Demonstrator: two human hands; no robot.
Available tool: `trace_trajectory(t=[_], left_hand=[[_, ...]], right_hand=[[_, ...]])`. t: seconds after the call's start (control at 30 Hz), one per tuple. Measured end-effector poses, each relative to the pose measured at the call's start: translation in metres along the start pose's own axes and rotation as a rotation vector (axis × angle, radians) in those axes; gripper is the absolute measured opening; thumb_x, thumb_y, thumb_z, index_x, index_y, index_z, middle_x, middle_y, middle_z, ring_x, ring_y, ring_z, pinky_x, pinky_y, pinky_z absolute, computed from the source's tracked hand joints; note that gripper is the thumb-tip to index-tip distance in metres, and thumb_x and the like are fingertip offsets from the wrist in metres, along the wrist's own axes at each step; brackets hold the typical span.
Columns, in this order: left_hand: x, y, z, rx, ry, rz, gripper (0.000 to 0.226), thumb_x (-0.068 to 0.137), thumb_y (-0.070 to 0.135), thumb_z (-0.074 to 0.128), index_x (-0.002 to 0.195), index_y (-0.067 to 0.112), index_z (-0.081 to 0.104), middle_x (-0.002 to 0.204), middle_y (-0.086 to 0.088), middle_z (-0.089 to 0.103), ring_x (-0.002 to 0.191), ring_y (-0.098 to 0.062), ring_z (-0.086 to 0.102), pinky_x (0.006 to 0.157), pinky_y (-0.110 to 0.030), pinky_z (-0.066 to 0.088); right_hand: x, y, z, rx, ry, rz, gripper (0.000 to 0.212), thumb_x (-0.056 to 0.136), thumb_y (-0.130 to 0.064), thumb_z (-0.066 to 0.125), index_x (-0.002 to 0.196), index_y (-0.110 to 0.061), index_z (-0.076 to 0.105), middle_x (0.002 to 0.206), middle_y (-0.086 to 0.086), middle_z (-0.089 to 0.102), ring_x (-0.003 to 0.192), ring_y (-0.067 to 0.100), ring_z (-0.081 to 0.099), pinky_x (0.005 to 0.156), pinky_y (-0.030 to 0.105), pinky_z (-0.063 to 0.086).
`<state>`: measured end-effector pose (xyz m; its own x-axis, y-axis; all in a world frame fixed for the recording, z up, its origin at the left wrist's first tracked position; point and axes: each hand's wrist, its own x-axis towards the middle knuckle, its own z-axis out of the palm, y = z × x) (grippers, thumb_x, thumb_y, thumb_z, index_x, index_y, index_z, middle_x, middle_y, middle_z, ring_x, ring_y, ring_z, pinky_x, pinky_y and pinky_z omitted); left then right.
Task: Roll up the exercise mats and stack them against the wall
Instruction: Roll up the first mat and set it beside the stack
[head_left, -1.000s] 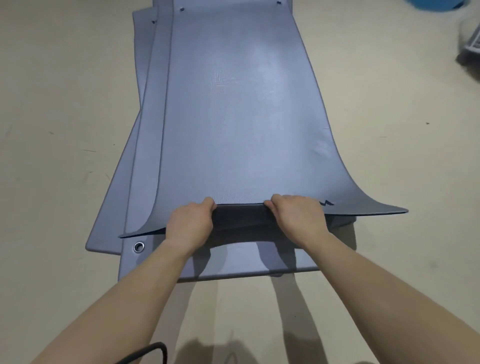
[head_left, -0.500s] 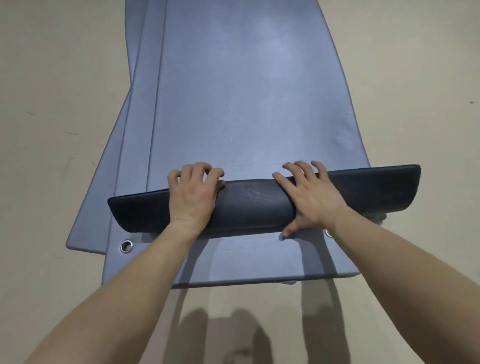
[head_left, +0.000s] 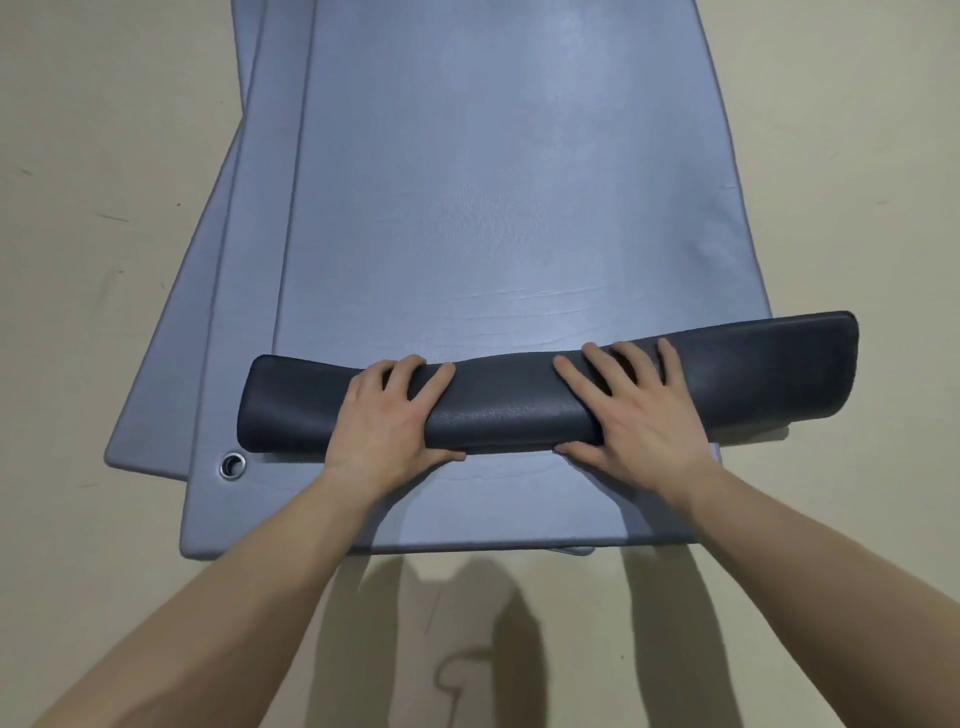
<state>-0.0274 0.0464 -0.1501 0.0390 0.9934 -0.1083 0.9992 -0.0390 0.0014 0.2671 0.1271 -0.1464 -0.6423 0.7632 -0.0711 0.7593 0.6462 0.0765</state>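
Near end of the top mat (head_left: 519, 208), only lifted a second ago, now forms a first dark roll (head_left: 519, 410) at lower centre; the left hand (head_left: 387, 421) has its grip curled round it; the right hand (head_left: 641, 415) presses flat, fingers spread; rolling looks under way.

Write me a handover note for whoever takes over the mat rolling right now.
Left hand: fingers curled over the dark roll begun at the near end of the top grey-blue foam exercise mat.
Right hand: fingers spread flat, pressing the same roll.
Done: only the first turn or so; most of that mat lies flat.
Beneath: at least two more flat grey-blue mats, one with a metal eyelet.
Left: finish this roll, roll the others, stack them at the wall, not in view.
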Motion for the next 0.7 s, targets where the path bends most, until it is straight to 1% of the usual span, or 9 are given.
trace_trajectory(t=[0.07,0.17,0.27,0.33,0.47,0.5,0.6,0.67,0.7], left_hand=[[-0.002,0.001,0.001,-0.005,0.018,-0.009,0.102,0.063,0.079,0.073,0.147,0.026,0.051,0.136,-0.01,0.054,0.115,-0.038,0.051,0.101,-0.054,0.049],[0.0,0.003,-0.013,-0.02,-0.05,-0.047,0.093,0.069,0.077,0.07,0.149,0.035,0.046,0.138,-0.001,0.052,0.115,-0.032,0.052,0.092,-0.045,0.051],[0.004,0.002,-0.042,-0.073,-0.242,-0.088,0.083,0.073,0.079,0.064,0.146,0.048,0.041,0.133,0.009,0.051,0.112,-0.022,0.055,0.081,-0.035,0.05],[0.001,0.001,-0.066,-0.134,-0.396,-0.074,0.078,0.071,0.082,0.064,0.14,0.051,0.047,0.123,0.012,0.055,0.105,-0.018,0.059,0.082,-0.035,0.051],[-0.012,-0.007,-0.089,-0.338,-0.748,-0.121,0.071,0.056,0.088,0.072,0.11,0.042,0.065,0.106,0.013,0.067,0.097,-0.015,0.062,0.088,-0.038,0.053],[-0.015,-0.008,-0.088,-0.375,-0.796,-0.139,0.072,0.051,0.089,0.073,0.105,0.041,0.067,0.105,0.012,0.069,0.098,-0.015,0.063,0.09,-0.039,0.054],[-0.015,-0.009,-0.081,-0.445,-0.824,-0.167,0.076,0.05,0.086,0.078,0.106,0.035,0.073,0.105,0.011,0.072,0.098,-0.015,0.065,0.092,-0.038,0.054],[-0.008,-0.01,-0.078,-0.473,-0.843,-0.189,0.071,0.056,0.082,0.081,0.105,0.031,0.076,0.102,0.009,0.073,0.095,-0.013,0.067,0.09,-0.037,0.056],[-0.006,-0.012,-0.079,-0.457,-0.835,-0.184,0.07,0.057,0.083,0.079,0.103,0.031,0.076,0.098,0.009,0.074,0.093,-0.013,0.067,0.088,-0.037,0.056]], right_hand=[[0.007,-0.005,0.001,0.003,-0.062,0.032,0.109,0.068,-0.096,0.045,0.155,-0.029,0.039,0.144,0.007,0.05,0.132,0.036,0.045,0.115,0.067,0.021],[0.016,-0.003,-0.005,0.012,-0.103,0.043,0.102,0.071,-0.095,0.036,0.151,-0.03,0.043,0.137,0.004,0.056,0.122,0.033,0.052,0.112,0.057,0.032],[0.019,0.0,-0.034,0.057,-0.219,0.049,0.095,0.069,-0.097,0.034,0.145,-0.043,0.044,0.131,-0.007,0.06,0.111,0.025,0.059,0.091,0.04,0.045],[0.016,-0.002,-0.059,0.139,-0.359,0.053,0.09,0.066,-0.1,0.038,0.14,-0.049,0.048,0.122,-0.013,0.062,0.105,0.02,0.061,0.075,0.034,0.045],[-0.005,-0.012,-0.095,0.322,-0.619,0.106,0.088,0.061,-0.101,0.048,0.123,-0.041,0.063,0.095,-0.014,0.065,0.092,0.017,0.06,0.078,0.034,0.048],[-0.013,-0.018,-0.097,0.304,-0.615,0.113,0.088,0.063,-0.101,0.047,0.123,-0.038,0.062,0.097,-0.013,0.065,0.094,0.018,0.059,0.079,0.035,0.048],[-0.039,-0.035,-0.087,0.141,-0.406,0.12,0.092,0.066,-0.099,0.042,0.127,-0.031,0.053,0.118,-0.005,0.063,0.108,0.022,0.058,0.092,0.04,0.047],[-0.045,-0.039,-0.077,0.117,-0.374,0.112,0.094,0.062,-0.096,0.052,0.129,-0.03,0.049,0.123,-0.003,0.061,0.11,0.024,0.06,0.098,0.042,0.046],[-0.041,-0.037,-0.075,0.109,-0.379,0.11,0.09,0.062,-0.093,0.057,0.127,-0.031,0.05,0.12,-0.004,0.062,0.107,0.024,0.062,0.094,0.041,0.047]])
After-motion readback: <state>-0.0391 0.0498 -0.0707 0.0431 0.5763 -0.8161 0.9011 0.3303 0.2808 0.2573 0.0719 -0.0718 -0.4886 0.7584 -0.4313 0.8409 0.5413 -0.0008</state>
